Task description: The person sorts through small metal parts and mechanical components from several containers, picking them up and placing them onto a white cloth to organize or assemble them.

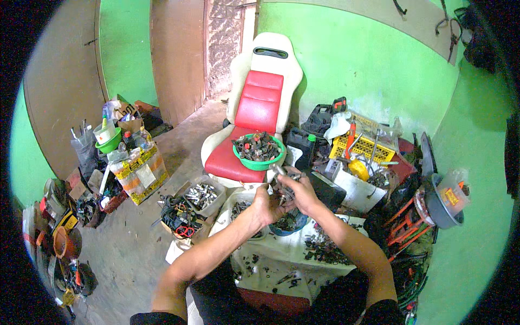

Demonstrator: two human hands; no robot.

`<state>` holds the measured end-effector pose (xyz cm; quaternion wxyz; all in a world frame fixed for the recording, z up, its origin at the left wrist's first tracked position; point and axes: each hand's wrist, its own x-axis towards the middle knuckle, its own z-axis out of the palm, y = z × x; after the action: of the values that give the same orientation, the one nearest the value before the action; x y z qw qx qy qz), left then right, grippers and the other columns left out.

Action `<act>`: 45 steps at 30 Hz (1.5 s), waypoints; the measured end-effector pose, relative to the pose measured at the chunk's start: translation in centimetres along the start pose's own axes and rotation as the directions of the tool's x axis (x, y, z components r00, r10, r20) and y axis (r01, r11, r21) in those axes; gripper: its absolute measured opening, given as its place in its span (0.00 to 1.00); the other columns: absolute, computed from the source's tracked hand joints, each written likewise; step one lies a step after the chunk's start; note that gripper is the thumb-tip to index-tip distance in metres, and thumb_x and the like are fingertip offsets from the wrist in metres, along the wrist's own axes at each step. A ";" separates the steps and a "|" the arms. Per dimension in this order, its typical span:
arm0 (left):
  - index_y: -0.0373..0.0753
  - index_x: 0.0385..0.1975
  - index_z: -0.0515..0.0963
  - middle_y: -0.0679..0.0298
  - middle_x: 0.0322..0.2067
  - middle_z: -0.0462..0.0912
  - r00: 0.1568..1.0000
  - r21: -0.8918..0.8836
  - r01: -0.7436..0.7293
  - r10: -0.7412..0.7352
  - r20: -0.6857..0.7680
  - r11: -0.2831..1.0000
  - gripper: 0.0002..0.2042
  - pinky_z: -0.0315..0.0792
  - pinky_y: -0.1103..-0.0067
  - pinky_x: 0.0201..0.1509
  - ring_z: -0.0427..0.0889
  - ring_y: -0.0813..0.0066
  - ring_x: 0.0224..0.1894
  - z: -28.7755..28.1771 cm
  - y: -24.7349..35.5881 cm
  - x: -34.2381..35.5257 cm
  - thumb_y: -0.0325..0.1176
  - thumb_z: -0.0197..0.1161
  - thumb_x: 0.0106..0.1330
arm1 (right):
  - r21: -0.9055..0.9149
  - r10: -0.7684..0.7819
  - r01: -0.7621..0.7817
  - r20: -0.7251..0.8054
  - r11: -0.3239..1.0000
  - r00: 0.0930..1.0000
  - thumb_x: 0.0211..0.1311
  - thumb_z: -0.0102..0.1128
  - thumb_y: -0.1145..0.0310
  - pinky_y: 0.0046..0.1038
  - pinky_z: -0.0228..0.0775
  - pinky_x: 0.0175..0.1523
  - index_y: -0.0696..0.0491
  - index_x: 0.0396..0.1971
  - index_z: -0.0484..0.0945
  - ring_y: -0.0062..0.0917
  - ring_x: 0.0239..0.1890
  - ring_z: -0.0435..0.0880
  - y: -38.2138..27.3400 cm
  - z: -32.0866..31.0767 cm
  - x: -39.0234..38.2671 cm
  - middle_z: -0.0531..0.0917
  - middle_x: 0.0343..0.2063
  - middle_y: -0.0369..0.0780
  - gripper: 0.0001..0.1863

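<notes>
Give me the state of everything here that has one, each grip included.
Left grip: closed around dark grey metal parts.
Right grip: closed on the same parts.
Green round plastic basin: heaped full.
Red-and-cream padded seat: upright, bearing the basin.
Whitish rectangular plastic bin: open, holding silvery parts.
Blue round bowl: open, partly hidden.

Bright green plastered walls [341,70] enclose the room, scuffed and stained low down, and their edges bow toward the dark rim of the view. Flat brown door-like panels [179,65] line the left side, and beside them a narrow opening shows a rough, mottled pale surface [223,49]. Light is brightest at that opening. The grey concrete floor [127,238] looks worn and blotchy. A cream, high-backed bucket seat with red cushion panels [262,92] stands near the wall. At the right, an orange metal-framed stand [409,222] supports a round grey basin [445,212].
</notes>
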<state>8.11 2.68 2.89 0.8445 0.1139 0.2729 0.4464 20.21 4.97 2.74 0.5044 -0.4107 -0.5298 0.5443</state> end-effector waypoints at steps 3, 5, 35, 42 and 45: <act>0.40 0.55 0.64 0.55 0.53 0.71 0.997 -0.017 -0.074 0.074 -0.024 0.997 0.26 0.64 0.58 0.60 0.71 0.59 0.55 -0.3 0.6 -3.5 0.50 0.26 0.70 | -0.359 -0.353 0.420 0.238 0.833 0.905 0.54 0.64 0.65 0.26 0.69 0.47 0.55 0.45 0.73 0.22 0.41 0.76 -1.7 1.8 -2.6 0.78 0.37 0.35 0.20; 0.41 0.49 0.70 0.55 0.48 0.74 0.989 -0.099 -0.109 0.118 0.093 0.989 0.25 0.66 0.59 0.58 0.73 0.61 0.52 -2.7 0.9 -3.4 0.50 0.29 0.69 | -0.536 -0.394 0.569 0.413 0.623 0.821 0.49 0.67 0.61 0.30 0.66 0.53 0.56 0.47 0.71 0.33 0.48 0.76 -2.0 3.1 -3.5 0.76 0.42 0.44 0.26; 0.41 0.49 0.71 0.58 0.45 0.77 0.906 -0.242 -0.362 0.401 0.137 0.900 0.22 0.70 0.65 0.54 0.76 0.63 0.48 -4.6 -0.4 -5.0 0.48 0.38 0.68 | -0.642 -0.634 0.630 0.277 0.437 0.722 0.56 0.61 0.62 0.36 0.69 0.47 0.55 0.51 0.67 0.42 0.40 0.80 -0.6 8.6 -5.9 0.79 0.38 0.47 0.24; 0.37 0.48 0.71 0.56 0.45 0.78 0.912 -0.320 -0.368 0.406 0.058 0.873 0.23 0.71 0.67 0.54 0.78 0.62 0.46 -5.4 -1.1 -4.2 0.46 0.34 0.69 | -0.654 -0.727 0.668 0.257 0.354 0.637 0.58 0.56 0.66 0.37 0.70 0.40 0.58 0.28 0.77 0.43 0.33 0.79 0.7 8.6 -5.0 0.80 0.29 0.47 0.10; 0.38 0.47 0.71 0.56 0.43 0.78 0.929 -0.257 -0.340 0.365 0.055 0.904 0.21 0.71 0.67 0.53 0.77 0.63 0.46 -4.5 -0.9 -4.9 0.43 0.34 0.68 | -0.644 -0.671 0.589 0.155 0.488 0.725 0.62 0.53 0.63 0.36 0.69 0.35 0.58 0.26 0.77 0.42 0.27 0.80 0.5 7.6 -4.8 0.79 0.21 0.47 0.13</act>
<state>3.97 -2.06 0.60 0.7701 0.0796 0.1476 0.6155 13.48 -0.95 2.56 0.5211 -0.3675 -0.7667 0.0746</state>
